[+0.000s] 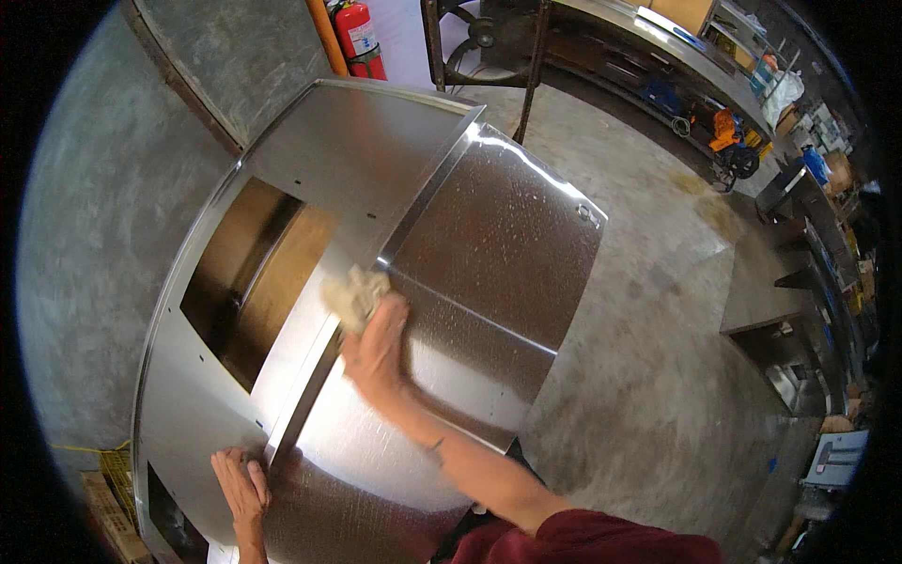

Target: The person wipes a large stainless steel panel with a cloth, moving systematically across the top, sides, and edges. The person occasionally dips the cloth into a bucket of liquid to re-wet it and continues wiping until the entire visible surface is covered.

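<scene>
We saw grey concrete floor [648, 404] beside a droplet-flecked steel unit [498, 226]; a workbench [700, 66] stood far right, a fan [481, 38] beyond the unit, a red extinguisher [355, 33] left of it. Our left hand [242, 484] rested loosely, near left, on steel; our right hand [378, 343] clutched a beige rag [353, 295] mid-unit.

On yr L you had a bare grey wall [85, 235]; ahead, an orange post [324, 38] w/ a red fire ext. [355, 33] beside it, then a dark-framed fan [481, 40]. Long metal-topped bench [723, 83] ran top R, above stained grey flr [648, 376].
</scene>
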### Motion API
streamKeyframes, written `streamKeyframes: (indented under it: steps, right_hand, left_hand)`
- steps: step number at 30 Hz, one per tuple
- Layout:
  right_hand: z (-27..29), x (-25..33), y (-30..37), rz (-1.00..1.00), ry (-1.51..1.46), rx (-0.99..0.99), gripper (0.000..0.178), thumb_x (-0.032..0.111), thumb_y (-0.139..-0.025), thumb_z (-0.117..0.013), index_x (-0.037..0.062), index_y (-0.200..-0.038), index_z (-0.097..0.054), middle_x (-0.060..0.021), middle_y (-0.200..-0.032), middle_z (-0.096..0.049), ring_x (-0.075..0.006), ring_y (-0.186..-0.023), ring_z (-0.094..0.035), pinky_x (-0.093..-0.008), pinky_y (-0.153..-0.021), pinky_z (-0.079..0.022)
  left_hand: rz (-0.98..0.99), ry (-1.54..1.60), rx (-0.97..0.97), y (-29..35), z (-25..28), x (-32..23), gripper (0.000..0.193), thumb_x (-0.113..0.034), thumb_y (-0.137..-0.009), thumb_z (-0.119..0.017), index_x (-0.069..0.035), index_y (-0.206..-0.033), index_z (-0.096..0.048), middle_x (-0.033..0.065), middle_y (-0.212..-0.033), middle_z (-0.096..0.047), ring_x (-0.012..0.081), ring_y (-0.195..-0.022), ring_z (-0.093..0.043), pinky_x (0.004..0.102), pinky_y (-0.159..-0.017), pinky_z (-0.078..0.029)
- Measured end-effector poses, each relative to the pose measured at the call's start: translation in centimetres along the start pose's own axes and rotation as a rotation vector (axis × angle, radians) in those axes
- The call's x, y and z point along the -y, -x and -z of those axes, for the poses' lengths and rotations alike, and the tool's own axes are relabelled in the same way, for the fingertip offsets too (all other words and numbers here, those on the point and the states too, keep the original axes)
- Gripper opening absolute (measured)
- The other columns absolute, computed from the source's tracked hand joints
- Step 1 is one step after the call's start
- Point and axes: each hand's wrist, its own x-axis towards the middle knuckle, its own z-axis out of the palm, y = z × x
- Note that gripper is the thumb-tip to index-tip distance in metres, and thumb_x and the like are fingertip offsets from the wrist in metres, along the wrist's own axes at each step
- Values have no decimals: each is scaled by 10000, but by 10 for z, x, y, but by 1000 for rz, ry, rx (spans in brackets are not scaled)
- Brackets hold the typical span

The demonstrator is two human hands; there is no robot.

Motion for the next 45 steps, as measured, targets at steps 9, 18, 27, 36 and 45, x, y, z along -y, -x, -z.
streamKeyframes:
  steps: [9,18,27,36,45]
  right_hand:
    - [106,-171,-374,-250,114,-234,556,144,-945,-735,-146,-1338,-470,-364,-1327,-587,-526,-1262,-582,-543,-1081,-474]
    - [34,-94,-154,-28,169,-149,888,217,-999,-734,-191,-1592,-213,-456,-1561,-344,-595,-1419,-432,-625,-1249,-339]
    - [73,98,87,-38,-286,856,549,165,-940,-743,-38,-1391,-506,-268,-1350,-562,-411,-1228,-599,-532,-1072,-488]
    - [5,232,169,276,-153,631,355,85,-1022,-623,-3,-1351,-526,-200,-1262,-631,-326,-1172,-628,-445,-1055,-476]
    - [-214,298,264,478,27,788,371,112,-960,-622,-38,-1290,-546,-292,-1203,-625,-462,-1128,-617,-531,-1037,-475]
  left_hand:
    - [44,-53,-11,-4,-12,2,270,-206,-1098,-488,40,-1197,-537,251,-1084,-531,406,-952,-483,549,-902,-389]
    - [69,-13,-32,-14,-4,-14,245,-161,-1064,-537,34,-1213,-535,258,-1097,-534,424,-991,-497,568,-921,-398]
    - [138,39,-348,32,7,-8,317,-122,-912,-791,-8,-1179,-665,229,-1181,-632,413,-1082,-599,522,-963,-495]
    - [378,980,-106,298,74,-58,231,-213,-1104,-601,2,-1179,-639,170,-1058,-642,335,-975,-639,436,-904,-536]
    - [1058,1436,93,646,27,-138,584,-559,-1136,-430,-127,-1518,-519,244,-1621,-494,399,-1544,-396,496,-1258,-330]
